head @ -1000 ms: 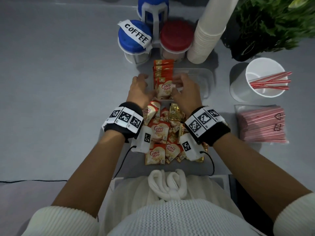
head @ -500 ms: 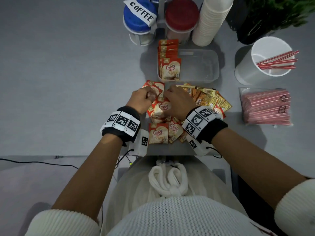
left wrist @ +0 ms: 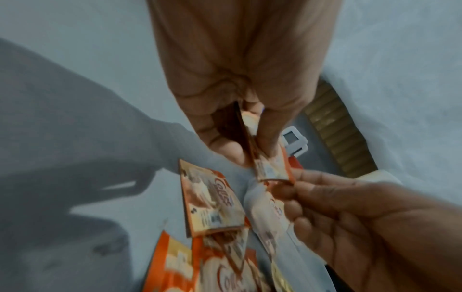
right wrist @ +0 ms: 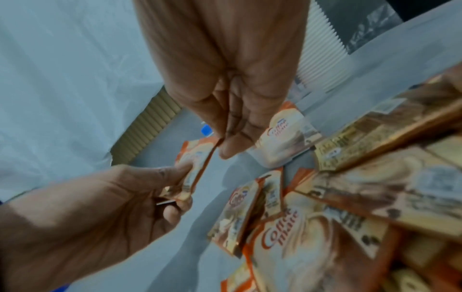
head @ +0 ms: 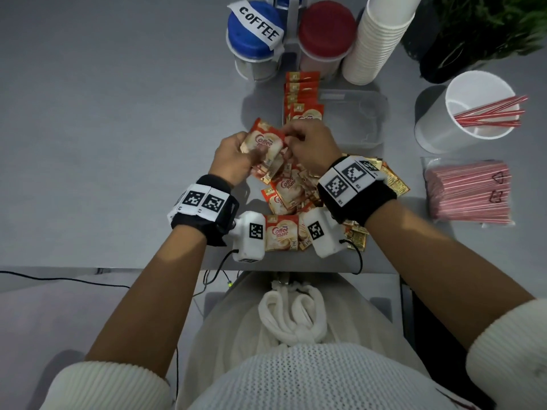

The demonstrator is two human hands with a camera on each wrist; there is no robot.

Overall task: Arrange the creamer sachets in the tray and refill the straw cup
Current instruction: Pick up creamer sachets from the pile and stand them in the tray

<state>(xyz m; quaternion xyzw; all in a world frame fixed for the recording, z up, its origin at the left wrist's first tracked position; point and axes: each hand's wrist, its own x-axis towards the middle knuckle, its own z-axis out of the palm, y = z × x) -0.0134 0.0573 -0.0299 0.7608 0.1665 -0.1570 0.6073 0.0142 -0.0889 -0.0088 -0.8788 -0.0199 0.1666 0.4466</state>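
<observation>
A few Coffee-mate creamer sachets [head: 262,143] are held just above the table, in front of the clear plastic tray [head: 382,113]. My left hand [head: 236,156] grips them from the left, and my right hand [head: 307,143] pinches their right edge. The left wrist view shows the sachets [left wrist: 272,168] edge-on between thumb and fingers. In the right wrist view the sachet edge [right wrist: 200,171] sits between both hands. A row of sachets [head: 302,90] stands in the tray's left side. Loose sachets [head: 288,189] lie piled under my wrists. The white straw cup [head: 438,125] at right holds a few red-striped straws [head: 488,113].
A bag of straws [head: 467,193] lies right of the pile, with gold sachets [head: 395,182] beside my right wrist. Behind the tray stand a blue-lidded coffee canister [head: 254,34], a red-lidded one [head: 325,31] and a stack of paper cups [head: 379,39]. A plant [head: 488,25] fills the far right corner.
Both hands drew back from the tray to the loose pile, gathered sachets there, and now hold them lifted between them near the tray's front edge.
</observation>
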